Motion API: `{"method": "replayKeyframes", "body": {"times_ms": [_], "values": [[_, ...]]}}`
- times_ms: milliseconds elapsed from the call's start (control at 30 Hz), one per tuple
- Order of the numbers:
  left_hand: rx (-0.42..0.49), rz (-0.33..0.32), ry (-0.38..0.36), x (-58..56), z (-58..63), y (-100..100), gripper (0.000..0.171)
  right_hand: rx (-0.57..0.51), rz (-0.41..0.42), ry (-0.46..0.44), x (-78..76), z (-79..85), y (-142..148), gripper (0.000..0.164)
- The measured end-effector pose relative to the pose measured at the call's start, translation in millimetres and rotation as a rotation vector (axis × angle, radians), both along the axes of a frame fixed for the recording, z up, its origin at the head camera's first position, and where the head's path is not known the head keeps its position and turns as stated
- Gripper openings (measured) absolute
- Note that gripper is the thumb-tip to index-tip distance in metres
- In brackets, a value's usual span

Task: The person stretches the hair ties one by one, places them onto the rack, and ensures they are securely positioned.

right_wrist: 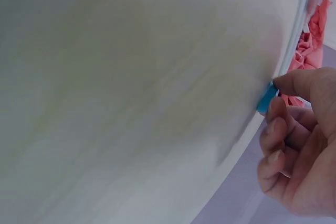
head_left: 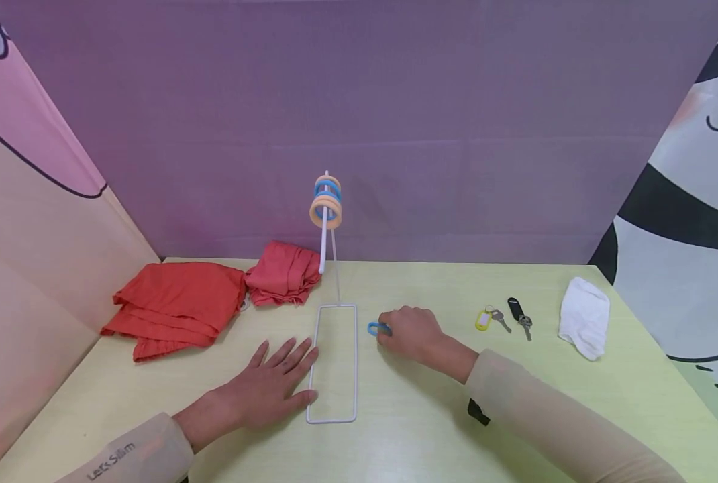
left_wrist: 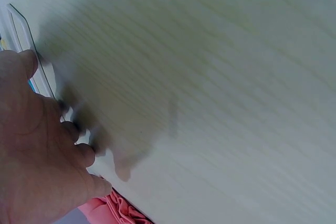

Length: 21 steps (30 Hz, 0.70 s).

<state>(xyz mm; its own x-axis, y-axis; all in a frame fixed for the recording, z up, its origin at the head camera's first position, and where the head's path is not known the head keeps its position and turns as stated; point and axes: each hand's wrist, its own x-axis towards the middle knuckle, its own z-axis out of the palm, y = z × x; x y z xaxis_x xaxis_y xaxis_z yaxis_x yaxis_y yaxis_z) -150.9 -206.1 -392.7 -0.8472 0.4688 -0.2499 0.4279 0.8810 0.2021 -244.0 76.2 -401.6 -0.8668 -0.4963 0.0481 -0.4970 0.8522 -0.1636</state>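
Note:
In the head view a white wire stand rises from a rectangular base (head_left: 355,362) that lies on the table. Several orange and blue rings (head_left: 325,201) hang together on its upper arm (head_left: 323,245). My left hand (head_left: 268,389) rests with spread fingers against the left side of the base. To the right of the base, my right hand (head_left: 412,333) pinches a blue ring (head_left: 374,328) between thumb and index finger. The right wrist view shows part of that blue ring (right_wrist: 268,98) at the fingertips, the other fingers curled below.
Two folded red cloths (head_left: 178,302) (head_left: 283,272) lie at the back left. Right of my right hand are a key with a yellow tag (head_left: 483,320), a key with a black fob (head_left: 515,308) and a white cloth (head_left: 584,318). A purple curtain (head_left: 455,121) hangs behind the table.

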Motion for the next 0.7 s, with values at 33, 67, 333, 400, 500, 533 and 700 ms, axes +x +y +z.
{"method": "replayKeyframes", "body": {"times_ms": [33,67,333,400,500,533,700], "values": [[0.001,0.000,0.000,0.1,0.0,0.0,0.077,0.013,0.010,0.026,0.1,-1.5,-0.2,0.031],[0.002,0.000,0.002,0.3,0.3,0.1,0.077,0.024,0.020,0.052,0.2,-2.7,-0.4,0.034],[-0.008,0.004,-0.005,-0.4,0.3,0.3,0.077,0.007,0.036,0.136,2.3,0.6,0.4,0.017],[-0.008,0.004,-0.011,-0.7,0.8,0.4,0.077,-0.004,0.033,0.141,4.1,5.8,1.3,0.009],[-0.004,0.003,-0.016,-1.2,0.2,0.2,0.077,-0.037,0.036,0.162,8.7,16.2,3.5,0.013],[0.001,0.002,-0.016,-1.2,0.1,0.1,0.077,-0.053,0.040,0.173,11.3,20.6,4.4,0.015],[0.012,-0.003,-0.001,-0.4,-0.5,-0.3,0.077,-0.215,0.073,0.314,33.1,57.8,6.8,0.016]]}}
